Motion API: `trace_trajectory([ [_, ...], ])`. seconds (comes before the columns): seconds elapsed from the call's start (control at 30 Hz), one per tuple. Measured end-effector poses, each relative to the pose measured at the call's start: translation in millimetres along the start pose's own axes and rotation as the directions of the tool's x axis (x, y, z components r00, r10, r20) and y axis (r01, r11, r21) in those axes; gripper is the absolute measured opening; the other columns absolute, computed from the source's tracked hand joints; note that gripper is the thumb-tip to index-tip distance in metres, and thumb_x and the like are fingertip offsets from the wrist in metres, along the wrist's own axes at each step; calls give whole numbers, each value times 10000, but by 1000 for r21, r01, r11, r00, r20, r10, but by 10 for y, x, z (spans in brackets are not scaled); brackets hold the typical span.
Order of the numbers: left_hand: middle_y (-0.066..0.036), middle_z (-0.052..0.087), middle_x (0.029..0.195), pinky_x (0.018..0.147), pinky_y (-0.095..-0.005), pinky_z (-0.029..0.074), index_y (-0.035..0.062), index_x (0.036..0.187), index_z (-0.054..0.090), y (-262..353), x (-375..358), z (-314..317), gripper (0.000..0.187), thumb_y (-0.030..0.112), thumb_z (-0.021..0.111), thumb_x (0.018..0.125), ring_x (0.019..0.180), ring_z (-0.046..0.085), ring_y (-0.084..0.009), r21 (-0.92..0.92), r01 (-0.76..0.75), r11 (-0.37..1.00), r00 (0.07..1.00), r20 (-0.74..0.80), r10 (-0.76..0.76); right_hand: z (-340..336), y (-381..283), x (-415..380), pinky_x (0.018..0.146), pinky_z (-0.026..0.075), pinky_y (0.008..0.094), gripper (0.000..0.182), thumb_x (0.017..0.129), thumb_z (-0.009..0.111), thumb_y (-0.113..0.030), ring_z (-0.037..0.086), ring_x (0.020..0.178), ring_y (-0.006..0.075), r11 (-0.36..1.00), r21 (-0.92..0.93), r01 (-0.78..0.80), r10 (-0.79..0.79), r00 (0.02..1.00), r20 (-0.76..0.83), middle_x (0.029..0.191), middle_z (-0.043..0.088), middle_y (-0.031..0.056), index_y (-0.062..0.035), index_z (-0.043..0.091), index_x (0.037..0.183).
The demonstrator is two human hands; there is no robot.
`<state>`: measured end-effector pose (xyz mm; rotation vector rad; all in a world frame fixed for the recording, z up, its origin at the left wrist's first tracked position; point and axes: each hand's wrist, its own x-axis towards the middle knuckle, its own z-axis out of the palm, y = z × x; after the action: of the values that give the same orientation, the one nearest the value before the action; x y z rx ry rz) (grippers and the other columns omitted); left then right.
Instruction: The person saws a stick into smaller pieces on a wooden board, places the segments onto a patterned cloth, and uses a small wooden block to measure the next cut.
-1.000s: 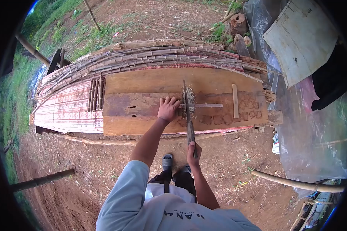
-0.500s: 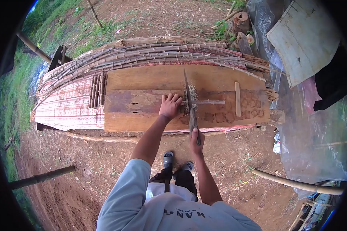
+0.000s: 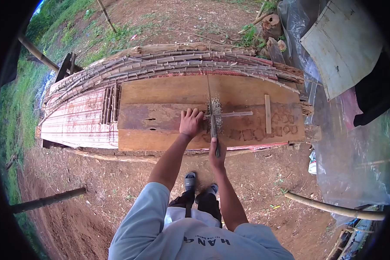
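Observation:
My right hand [image 3: 216,152] is closed round the dark handle of a handsaw [image 3: 213,129], whose thin blade is seen nearly edge-on and points away from me. The blade lies across a thin knobbly stem [image 3: 239,114] on a wooden board [image 3: 160,93]. Just left of the blade, my left hand [image 3: 191,122] presses down with bent fingers, wrapped over the near part of the stem, which it mostly hides. Pale sawdust [image 3: 216,105] is scattered on both sides of the cut.
Long stems [image 3: 160,63] lie along the table's far side. Several short cut stems [image 3: 110,104] sit on the patterned cloth [image 3: 73,117] at left. A narrow wooden strip [image 3: 268,113] rests on the board's right. Plastic sheeting [image 3: 346,160] hangs at right.
My right hand has shifted slightly left, and the saw now stands straighter across the stem. My left hand stays in place on the stem.

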<state>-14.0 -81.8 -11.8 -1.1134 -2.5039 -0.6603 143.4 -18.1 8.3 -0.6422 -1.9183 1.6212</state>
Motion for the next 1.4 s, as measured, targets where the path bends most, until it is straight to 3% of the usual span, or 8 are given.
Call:
trace_trajectory([
  [0.07, -52, 497, 870, 750, -430, 341, 148, 840, 520, 0, -16, 12, 142, 250, 609, 798, 870, 479, -268, -3, -11, 1000, 1000, -21, 11, -60, -45, -114, 460, 266, 272, 368, 987, 489, -271, 350, 538, 31, 991, 48, -126, 125, 992, 15, 557, 394, -57, -45, 478, 697],
  [0.33, -57, 477, 851, 750, -428, 339, 145, 815, 507, -26, 7, 0, 143, 251, 602, 808, 872, 471, -267, -4, -73, 997, 997, -8, 73, -110, 48, -189, 461, 258, 262, 394, 988, 487, -273, 346, 535, 29, 992, 29, -126, 125, 992, 18, 545, 379, -56, -28, 452, 681],
  [0.43, -57, 476, 849, 750, -424, 339, 149, 812, 508, -18, 4, -19, 133, 244, 600, 810, 875, 472, -265, -15, -62, 998, 998, -7, 61, -49, 79, -49, 461, 273, 255, 448, 982, 478, -385, 377, 516, 46, 994, -2, -106, 106, 994, 35, 560, 390, -57, -80, 425, 658],
  [0.63, -49, 481, 859, 757, -414, 344, 151, 823, 517, -72, 42, 17, 131, 245, 607, 810, 880, 476, -256, -24, -85, 996, 996, -14, 84, -305, 30, -695, 458, 253, 270, 406, 992, 480, -285, 350, 526, 32, 989, 97, -109, 105, 993, 49, 539, 378, -49, -57, 438, 659],
  [0.83, -45, 488, 867, 757, -406, 351, 152, 835, 525, -45, 17, -16, 134, 245, 615, 801, 880, 483, -252, -31, -89, 996, 996, 21, 90, -19, -7, 56, 457, 263, 261, 407, 994, 473, -288, 344, 519, 31, 978, 101, -182, 182, 983, 6, 549, 374, -64, -61, 437, 658],
  [1.0, -47, 489, 867, 761, -406, 353, 147, 815, 522, -25, 35, -8, 115, 215, 610, 785, 884, 483, -252, -52, -28, 998, 999, 22, 29, -284, 55, -702, 466, 256, 248, 439, 988, 462, -370, 357, 506, 52, 978, 153, -139, 136, 990, 28, 565, 379, -58, -106, 397, 643],
  [1.23, -44, 489, 873, 774, -406, 355, 148, 820, 527, -37, 33, -12, 104, 203, 606, 783, 886, 482, -253, -57, -79, 995, 997, 13, 80, -90, -45, -174, 462, 257, 239, 448, 973, 474, -406, 354, 498, 48, 967, 125, -222, 223, 975, 6, 550, 366, -51, -111, 394, 647],
  [1.4, -48, 488, 876, 777, -403, 359, 152, 832, 529, -17, 26, -52, 112, 209, 610, 780, 896, 483, -254, -11, -119, 993, 993, -10, 119, -220, 92, -514, 409, 277, 244, 470, 965, 475, -444, 359, 442, 61, 828, 449, -336, 365, 931, 22, 521, 346, -34, -115, 368, 647],
])
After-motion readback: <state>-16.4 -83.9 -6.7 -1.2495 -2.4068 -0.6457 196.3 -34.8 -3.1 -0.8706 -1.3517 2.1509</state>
